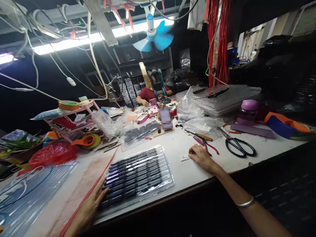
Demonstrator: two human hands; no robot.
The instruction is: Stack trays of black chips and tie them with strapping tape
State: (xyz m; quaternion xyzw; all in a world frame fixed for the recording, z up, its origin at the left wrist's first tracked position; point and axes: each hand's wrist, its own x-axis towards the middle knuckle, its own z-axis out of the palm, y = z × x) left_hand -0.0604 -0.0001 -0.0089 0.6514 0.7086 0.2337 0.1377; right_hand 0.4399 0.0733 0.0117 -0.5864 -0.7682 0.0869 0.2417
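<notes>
A clear plastic tray [168, 171] lies in front of me with rows of black strip-like parts [138, 174], which look like electronic pieces, in it. My left hand [92, 200] rests at the tray's left edge, fingers stretched out and touching it. To the right, my right hand [201, 158] is low on the table with curled fingers, pinching the end of a small white strip [184, 157] with dark marks. Just beyond that hand lie red-handled pliers [204, 143] and tweezers with a brown handle [201, 135]. Black scissors [239, 146] lie further right.
Red cords [86, 194] run along the white table [182, 177] at left, beside clear plastic sheets [46, 197]. Plastic bags [189, 110] and a phone [166, 118] stand beyond the tray. Opposite sits a person [148, 93]. An orange-blue tape dispenser [287, 126] is at right.
</notes>
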